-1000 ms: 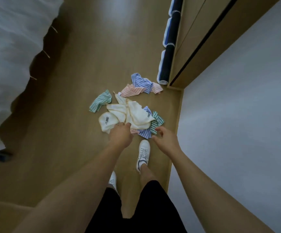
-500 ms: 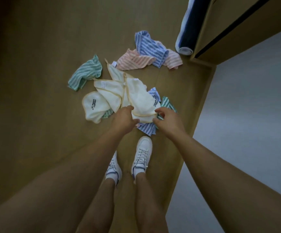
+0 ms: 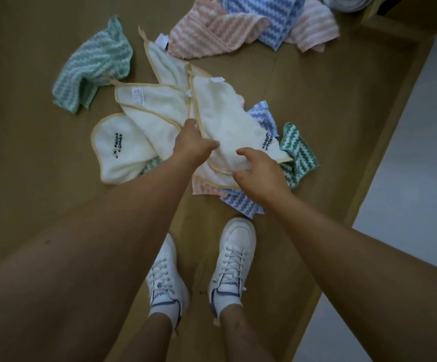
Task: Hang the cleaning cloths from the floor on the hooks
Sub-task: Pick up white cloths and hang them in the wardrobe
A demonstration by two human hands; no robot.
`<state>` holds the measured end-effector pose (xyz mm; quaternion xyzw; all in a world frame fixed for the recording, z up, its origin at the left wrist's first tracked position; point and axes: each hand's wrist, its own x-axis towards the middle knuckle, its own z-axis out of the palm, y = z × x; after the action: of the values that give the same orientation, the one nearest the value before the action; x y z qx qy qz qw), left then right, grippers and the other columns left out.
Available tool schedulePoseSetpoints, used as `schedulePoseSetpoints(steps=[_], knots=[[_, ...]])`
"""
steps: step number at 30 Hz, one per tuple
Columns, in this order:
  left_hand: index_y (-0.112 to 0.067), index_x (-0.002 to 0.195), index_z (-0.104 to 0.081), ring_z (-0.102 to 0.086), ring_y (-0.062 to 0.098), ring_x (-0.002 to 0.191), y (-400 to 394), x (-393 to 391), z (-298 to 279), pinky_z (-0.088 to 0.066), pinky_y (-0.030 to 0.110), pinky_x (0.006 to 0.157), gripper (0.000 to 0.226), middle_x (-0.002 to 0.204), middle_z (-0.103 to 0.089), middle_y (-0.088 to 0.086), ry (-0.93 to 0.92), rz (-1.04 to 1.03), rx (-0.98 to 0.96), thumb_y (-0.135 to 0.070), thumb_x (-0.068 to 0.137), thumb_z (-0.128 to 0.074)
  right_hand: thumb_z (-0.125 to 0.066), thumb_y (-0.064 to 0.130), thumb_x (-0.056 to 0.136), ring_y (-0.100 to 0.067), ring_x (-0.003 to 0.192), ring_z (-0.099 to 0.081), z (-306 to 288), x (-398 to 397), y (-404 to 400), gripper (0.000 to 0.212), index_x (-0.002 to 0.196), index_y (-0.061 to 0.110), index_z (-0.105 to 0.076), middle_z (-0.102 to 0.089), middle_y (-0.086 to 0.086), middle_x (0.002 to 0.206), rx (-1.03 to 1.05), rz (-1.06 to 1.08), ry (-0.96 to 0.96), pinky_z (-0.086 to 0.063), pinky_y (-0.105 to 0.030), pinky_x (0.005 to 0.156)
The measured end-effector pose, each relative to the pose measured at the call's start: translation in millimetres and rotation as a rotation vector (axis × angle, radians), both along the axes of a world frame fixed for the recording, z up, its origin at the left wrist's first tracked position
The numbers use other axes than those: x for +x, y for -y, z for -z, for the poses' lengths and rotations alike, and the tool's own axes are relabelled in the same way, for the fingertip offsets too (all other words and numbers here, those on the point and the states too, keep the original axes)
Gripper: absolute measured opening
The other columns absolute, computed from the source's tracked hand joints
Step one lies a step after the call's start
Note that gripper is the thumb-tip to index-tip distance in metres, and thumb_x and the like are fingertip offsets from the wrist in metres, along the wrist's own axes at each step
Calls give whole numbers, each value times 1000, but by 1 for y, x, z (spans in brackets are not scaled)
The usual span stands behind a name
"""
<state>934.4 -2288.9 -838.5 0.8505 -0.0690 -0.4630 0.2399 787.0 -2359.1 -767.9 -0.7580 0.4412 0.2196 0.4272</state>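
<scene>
Several cleaning cloths lie heaped on the wooden floor (image 3: 42, 165) in front of my feet. On top is a cream cloth (image 3: 225, 118) with a yellow hem. My left hand (image 3: 192, 146) grips its left edge. My right hand (image 3: 259, 173) has its thumb on top and its fingers curled at the lower hem. Two more cream cloths (image 3: 123, 150) lie to the left. Under the heap show a green striped cloth (image 3: 298, 155), a blue striped cloth (image 3: 241, 205) and a pink striped one (image 3: 201, 186). No hooks are in view.
Farther off lie a green striped cloth (image 3: 94, 66), a pink striped cloth (image 3: 207, 30) and a blue striped one (image 3: 264, 11). A rolled item (image 3: 348, 2) and a wooden cabinet base (image 3: 395, 22) stand at the top right. A pale wall (image 3: 421, 178) runs along the right. My white shoes (image 3: 234, 259) stand just below the heap.
The view has dropped much closer to the floor. My left hand moved onto the top cream cloth's left edge, and my right hand came in from the right to its lower hem.
</scene>
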Motion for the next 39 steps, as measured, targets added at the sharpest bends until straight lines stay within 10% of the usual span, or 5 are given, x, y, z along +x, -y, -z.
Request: schedulePoseSetpoints(steps=[7, 18, 23, 31, 39], knots=[[-11, 124, -55, -64, 21, 98, 23, 3, -9, -53, 36, 89, 50, 103, -67, 8, -81, -298, -101, -11, 79, -76, -51, 23, 97, -21, 129, -47, 1, 6, 12, 44, 140, 21, -46, -48, -2, 144, 13, 83, 66, -40, -37, 104], [-19, 120, -64, -59, 5, 69, 21, -47, -91, -48, 22, 68, 35, 72, -60, -10, 200, 169, -418, -14, 85, -66, -55, 37, 94, -24, 109, -62, -35, 42, 55, 35, 118, 13, -64, -67, -6, 115, 152, 432, 153, -49, -46, 97], [-14, 110, -69, -63, 5, 83, 4, -66, -125, -49, 19, 74, 37, 89, -70, -6, 124, 220, -468, 1, 78, -60, -60, 16, 84, -24, 72, -60, -48, 39, 55, 16, 70, 16, -67, -63, -4, 68, 122, 450, 124, -49, -38, 67], [-13, 111, -52, -55, 14, 95, -24, -30, -207, -49, 40, 82, 41, 111, -51, -1, 477, 51, -331, -15, 77, -74, -57, 18, 92, -18, 60, -47, -132, 29, 52, 28, 74, -1, -65, -56, -12, 63, -20, 273, 267, -35, -32, 59], [-24, 122, -61, -37, 21, 140, 0, 18, -354, -25, 46, 112, 52, 136, -54, -3, 880, 684, -456, -35, 73, -77, -60, 25, 91, -7, 52, -49, -293, 54, 55, 29, 66, 11, -62, -54, -1, 56, -135, -26, 308, -34, -33, 52]])
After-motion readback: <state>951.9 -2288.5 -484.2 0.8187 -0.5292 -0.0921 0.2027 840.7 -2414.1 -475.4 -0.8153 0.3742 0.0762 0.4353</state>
